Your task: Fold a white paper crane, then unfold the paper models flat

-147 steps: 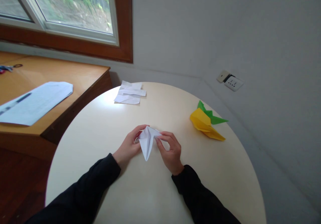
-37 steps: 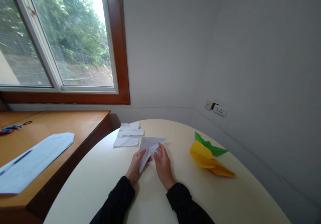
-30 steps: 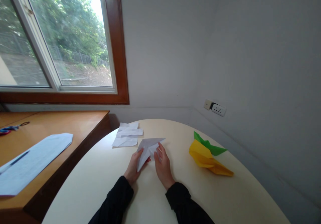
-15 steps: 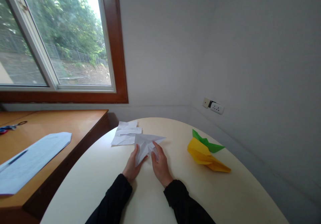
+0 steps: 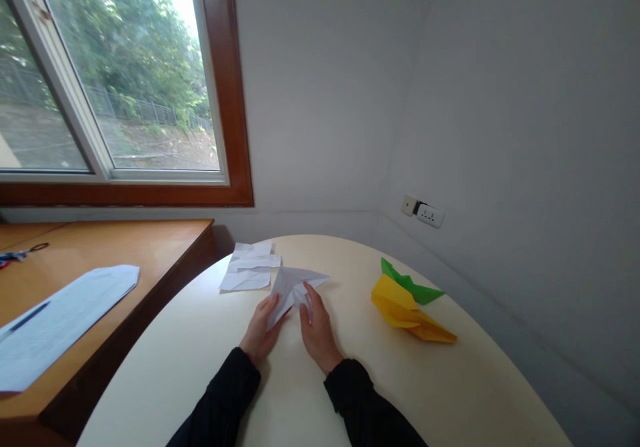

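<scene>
On a round cream-coloured table (image 5: pixel 285 393), the white folded paper (image 5: pixel 291 283) sits at centre, between your hands. Your left hand (image 5: pixel 260 330) grips its near-left side, thumb on top, while your right hand (image 5: pixel 319 332) pinches its right-hand folds. It's likely feather-light, crisp and easily torn, so favour the layered creases, pressing gently.

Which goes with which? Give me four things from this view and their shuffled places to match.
1. pen
2. folded yellow paper
3. white socket
4. folded white paper

A. on the wall
B. on paper sheets on the wooden desk
C. held between left hand and right hand
D. lying on the round table

Pairs: 1-B, 2-D, 3-A, 4-C
</scene>
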{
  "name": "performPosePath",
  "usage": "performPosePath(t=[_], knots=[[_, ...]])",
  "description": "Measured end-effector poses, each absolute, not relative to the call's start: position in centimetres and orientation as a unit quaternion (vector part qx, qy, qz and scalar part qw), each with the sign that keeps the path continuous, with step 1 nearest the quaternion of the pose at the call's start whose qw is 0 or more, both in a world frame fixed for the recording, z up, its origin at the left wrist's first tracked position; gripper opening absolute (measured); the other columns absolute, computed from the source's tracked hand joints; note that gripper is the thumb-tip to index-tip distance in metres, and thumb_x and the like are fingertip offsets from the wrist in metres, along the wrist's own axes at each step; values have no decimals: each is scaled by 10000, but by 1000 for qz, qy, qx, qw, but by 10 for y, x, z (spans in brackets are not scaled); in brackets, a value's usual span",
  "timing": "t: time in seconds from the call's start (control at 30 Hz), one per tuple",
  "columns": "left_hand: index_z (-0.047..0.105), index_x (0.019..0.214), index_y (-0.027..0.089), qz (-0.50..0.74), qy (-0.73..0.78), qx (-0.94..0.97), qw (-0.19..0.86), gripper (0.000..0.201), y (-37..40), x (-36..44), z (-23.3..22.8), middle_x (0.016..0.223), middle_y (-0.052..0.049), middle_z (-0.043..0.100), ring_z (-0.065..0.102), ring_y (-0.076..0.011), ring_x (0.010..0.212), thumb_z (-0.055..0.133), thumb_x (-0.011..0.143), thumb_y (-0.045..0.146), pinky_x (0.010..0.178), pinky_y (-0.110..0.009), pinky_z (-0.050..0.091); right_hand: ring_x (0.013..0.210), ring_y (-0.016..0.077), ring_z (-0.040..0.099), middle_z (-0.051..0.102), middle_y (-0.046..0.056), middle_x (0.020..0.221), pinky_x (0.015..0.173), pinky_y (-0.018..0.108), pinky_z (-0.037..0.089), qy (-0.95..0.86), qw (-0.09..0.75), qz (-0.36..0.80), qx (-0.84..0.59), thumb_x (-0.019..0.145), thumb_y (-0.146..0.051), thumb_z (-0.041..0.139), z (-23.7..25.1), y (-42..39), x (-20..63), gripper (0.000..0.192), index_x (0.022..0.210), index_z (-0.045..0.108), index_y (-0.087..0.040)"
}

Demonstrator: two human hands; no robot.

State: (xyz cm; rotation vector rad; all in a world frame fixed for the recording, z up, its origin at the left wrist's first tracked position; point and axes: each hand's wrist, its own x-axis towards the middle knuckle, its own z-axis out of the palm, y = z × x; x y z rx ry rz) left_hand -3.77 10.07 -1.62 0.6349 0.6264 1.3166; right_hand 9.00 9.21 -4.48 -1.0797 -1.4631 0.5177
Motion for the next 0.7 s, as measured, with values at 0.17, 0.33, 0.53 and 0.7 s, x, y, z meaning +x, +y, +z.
performPosePath(t=[0.17,0.33,0.53,0.7], knots=[[683,835,134,594,274,283,701,242,99,-37,-14,884,-55,699,629,-159,813,720,665,302,815,-264,468,1194,207,467,506,80,1289,1019,391,370,-631,584,219,-461,868,-280,416,-44,91,89,416,1278,445,-215],[676,857,138,590,277,267,710,218,99,-36,-14,890,-55,697,630,-160,809,682,702,291,798,-269,474,1157,205,497,539,84,1247,991,382,396,-627,584,228,-464,881,-313,412,-43,91,90,381,1242,477,-210],[657,872,137,572,305,300,700,268,102,-37,-18,865,-65,688,630,-168,745,693,686,327,681,-261,489,1092,203,539,570,78,1182,965,376,415,-586,605,260,-472,860,-356,451,-43,92,91,369,1199,485,-215],[647,812,137,580,326,327,671,294,101,-36,-18,821,-67,685,628,-169,706,716,654,375,647,-261,483,1082,210,534,540,92,1185,937,393,432,-548,633,263,-479,823,-327,505,-44,96,93,446,1242,396,-218]])
